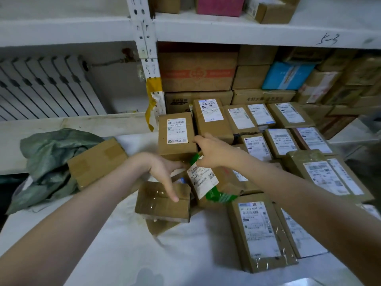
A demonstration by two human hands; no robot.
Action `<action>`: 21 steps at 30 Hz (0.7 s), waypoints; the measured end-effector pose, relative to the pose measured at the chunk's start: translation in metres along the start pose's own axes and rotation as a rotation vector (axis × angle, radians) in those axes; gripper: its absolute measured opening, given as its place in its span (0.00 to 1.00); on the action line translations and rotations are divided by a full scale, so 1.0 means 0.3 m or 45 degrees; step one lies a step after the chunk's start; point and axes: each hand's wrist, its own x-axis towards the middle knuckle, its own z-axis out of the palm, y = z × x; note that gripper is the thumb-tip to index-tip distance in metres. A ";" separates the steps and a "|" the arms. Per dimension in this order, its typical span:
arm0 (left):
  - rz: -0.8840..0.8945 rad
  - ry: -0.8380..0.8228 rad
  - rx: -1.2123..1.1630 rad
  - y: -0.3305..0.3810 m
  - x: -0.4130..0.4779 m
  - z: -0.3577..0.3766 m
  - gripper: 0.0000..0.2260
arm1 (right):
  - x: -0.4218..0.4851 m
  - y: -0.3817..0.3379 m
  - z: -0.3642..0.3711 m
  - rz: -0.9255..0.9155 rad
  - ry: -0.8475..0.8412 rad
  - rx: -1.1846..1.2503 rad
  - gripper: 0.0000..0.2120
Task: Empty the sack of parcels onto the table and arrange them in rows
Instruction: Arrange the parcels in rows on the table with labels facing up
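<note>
Parcels (288,141) in brown cardboard with white shipping labels lie in close rows across the right half of a white table (127,244), label side up and edge to edge. Behind them stands a white metal shelf rack (226,32) stacked with larger cartons. At the table's left edge the grey-green sack (51,162) lies crumpled and slack, and a plain box (97,162) with no label showing rests against it. At the left end of the rows sits a labelled parcel (177,135). In front of it, in a loose heap, a green-taped parcel (214,188) lies tilted on the boxes under it, and a small taped parcel (160,201) sits just beside it, its wrapping creased. The left hand (162,168) hangs over the heap with its fingers straight and spread, one digit pointing down over the small taped parcel and holding nothing. The right hand (212,153) reaches across, fingertips at the labelled parcel's right edge and thumb on the green tape; whether it grips either one cannot be told.
</note>
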 end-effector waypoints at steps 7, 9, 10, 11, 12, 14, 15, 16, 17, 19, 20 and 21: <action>-0.211 0.247 0.347 0.039 -0.002 0.193 0.61 | -0.062 -0.042 0.096 0.425 0.068 -0.094 0.46; -0.185 0.414 0.191 0.020 -0.007 0.226 0.51 | -0.073 -0.053 0.144 0.456 0.162 -0.072 0.47; -0.178 0.459 0.076 0.008 -0.016 0.229 0.46 | -0.081 -0.055 0.168 0.443 0.193 -0.118 0.49; -0.184 0.477 -0.066 0.000 -0.033 0.231 0.44 | -0.100 -0.056 0.188 0.409 0.215 -0.183 0.51; -0.197 0.478 -0.227 -0.019 -0.049 0.221 0.44 | -0.106 -0.063 0.205 0.380 0.234 -0.242 0.53; -0.247 0.519 -0.550 -0.051 -0.091 0.205 0.43 | -0.119 -0.081 0.219 0.331 0.255 -0.317 0.57; -0.265 0.557 -0.710 -0.053 -0.113 0.218 0.43 | -0.137 -0.083 0.223 0.299 0.248 -0.345 0.58; -0.274 0.590 -0.866 -0.058 -0.128 0.235 0.42 | -0.148 -0.084 0.229 0.282 0.229 -0.369 0.60; -0.271 0.622 -1.012 -0.062 -0.140 0.255 0.39 | -0.153 -0.083 0.237 0.281 0.197 -0.382 0.62; -0.304 0.651 -1.227 -0.056 -0.163 0.317 0.30 | -0.174 -0.065 0.261 0.291 0.155 -0.395 0.65; -0.334 0.692 -1.297 -0.060 -0.168 0.346 0.23 | -0.179 -0.053 0.269 0.307 0.157 -0.406 0.65; -0.375 0.756 -1.374 -0.066 -0.178 0.380 0.18 | -0.186 -0.045 0.273 0.314 0.168 -0.422 0.65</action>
